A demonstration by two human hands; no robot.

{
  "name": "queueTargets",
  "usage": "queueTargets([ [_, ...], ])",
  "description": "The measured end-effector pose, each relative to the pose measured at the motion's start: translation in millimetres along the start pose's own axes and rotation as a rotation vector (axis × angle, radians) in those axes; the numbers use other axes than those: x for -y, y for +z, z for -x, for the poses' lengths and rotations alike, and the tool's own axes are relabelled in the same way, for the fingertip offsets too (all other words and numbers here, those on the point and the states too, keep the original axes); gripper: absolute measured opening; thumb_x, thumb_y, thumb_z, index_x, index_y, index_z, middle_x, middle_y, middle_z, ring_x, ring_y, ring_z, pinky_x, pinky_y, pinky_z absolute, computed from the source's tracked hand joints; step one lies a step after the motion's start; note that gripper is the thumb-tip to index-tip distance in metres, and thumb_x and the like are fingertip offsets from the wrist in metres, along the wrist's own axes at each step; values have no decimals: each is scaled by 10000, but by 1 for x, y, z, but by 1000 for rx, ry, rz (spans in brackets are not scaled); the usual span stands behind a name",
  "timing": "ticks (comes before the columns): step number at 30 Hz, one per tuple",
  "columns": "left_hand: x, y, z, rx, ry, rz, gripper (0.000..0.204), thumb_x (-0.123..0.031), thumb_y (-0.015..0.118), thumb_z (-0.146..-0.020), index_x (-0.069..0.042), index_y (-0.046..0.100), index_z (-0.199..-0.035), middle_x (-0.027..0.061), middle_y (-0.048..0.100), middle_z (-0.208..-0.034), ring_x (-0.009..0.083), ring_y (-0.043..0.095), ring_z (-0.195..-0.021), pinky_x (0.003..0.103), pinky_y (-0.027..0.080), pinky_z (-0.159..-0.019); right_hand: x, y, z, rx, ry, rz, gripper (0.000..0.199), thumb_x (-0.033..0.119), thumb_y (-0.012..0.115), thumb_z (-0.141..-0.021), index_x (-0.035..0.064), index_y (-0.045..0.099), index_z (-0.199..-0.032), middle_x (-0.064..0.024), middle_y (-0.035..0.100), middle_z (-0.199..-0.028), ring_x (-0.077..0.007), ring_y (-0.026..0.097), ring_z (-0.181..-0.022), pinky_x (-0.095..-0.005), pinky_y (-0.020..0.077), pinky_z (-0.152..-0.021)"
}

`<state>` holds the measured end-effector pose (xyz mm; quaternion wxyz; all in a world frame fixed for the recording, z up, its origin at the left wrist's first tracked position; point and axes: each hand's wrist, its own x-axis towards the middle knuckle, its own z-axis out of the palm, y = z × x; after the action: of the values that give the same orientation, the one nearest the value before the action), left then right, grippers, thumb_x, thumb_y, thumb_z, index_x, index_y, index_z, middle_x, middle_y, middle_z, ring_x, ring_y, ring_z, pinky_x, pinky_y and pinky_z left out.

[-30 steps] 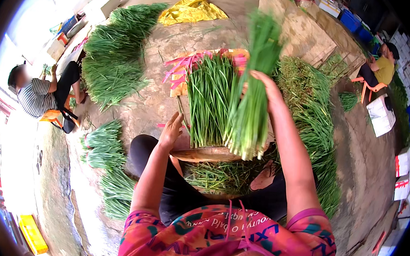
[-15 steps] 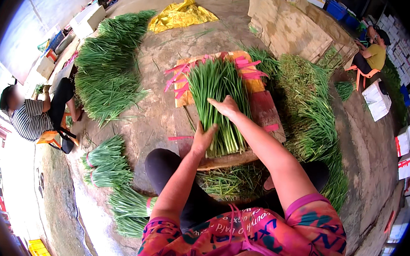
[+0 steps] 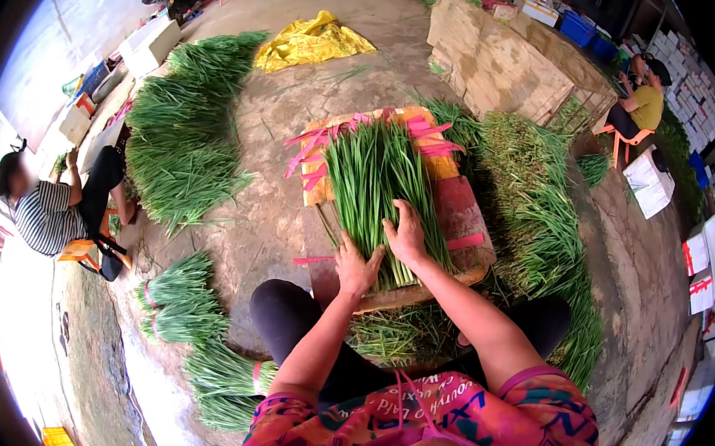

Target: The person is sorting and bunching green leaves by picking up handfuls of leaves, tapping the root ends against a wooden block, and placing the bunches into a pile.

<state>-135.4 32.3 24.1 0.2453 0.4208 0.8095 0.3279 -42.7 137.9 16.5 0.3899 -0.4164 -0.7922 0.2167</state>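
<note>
A thick pile of green chives (image 3: 368,191) lies lengthwise on a low wooden stand (image 3: 467,222), its pale stem ends toward me. My left hand (image 3: 359,264) rests on the pile's left side near the stems, fingers spread. On the right side, my right hand (image 3: 407,235) lies over the stalks, its fingers stretched out and apart. Neither hand is closed round the stalks. Pink strips (image 3: 439,146) stick out from under the leafy end at both sides, over an orange-yellow sheet (image 3: 318,189).
Loose chives (image 3: 186,128) spread over the floor at the left, and another heap (image 3: 533,202) runs along the right. Tied bundles (image 3: 178,302) lie near my left knee. A yellow sack (image 3: 312,42) and a large board (image 3: 502,59) are farther off. Two people sit at the sides.
My right hand has drawn back toward me, from the middle of the pile to near the stem ends. My left hand stays at the left edge. The whole view has shifted slightly.
</note>
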Motion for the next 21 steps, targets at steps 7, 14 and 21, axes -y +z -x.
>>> queueTargets([
  [7,25,14,-15,-70,19,100,927,-450,599,-747,55,85,-1329,339,220,-1306,452,216,-1223,426,192,-1025,10,-65,-16,52,50,-119,394,141,588,-785,26,442,-1132,-135,513,-1114,-275,524,-997,-343,420,-840],
  [14,33,17,-22,21,86,12,923,-465,564,-773,39,38,-1339,343,100,-1342,442,114,-1264,429,144,-1042,-9,-249,13,-466,234,-177,412,17,605,-752,47,463,-1137,-86,544,-1062,-122,573,-834,-252,470,-712],
  [21,53,14,-47,177,-31,139,922,-491,526,-794,7,-18,-1349,267,15,-1390,332,51,-1307,338,104,-1057,-150,-407,195,-820,772,509,395,160,613,-759,-3,481,-1093,-115,599,-773,-224,580,-705,-307,468,-655],
])
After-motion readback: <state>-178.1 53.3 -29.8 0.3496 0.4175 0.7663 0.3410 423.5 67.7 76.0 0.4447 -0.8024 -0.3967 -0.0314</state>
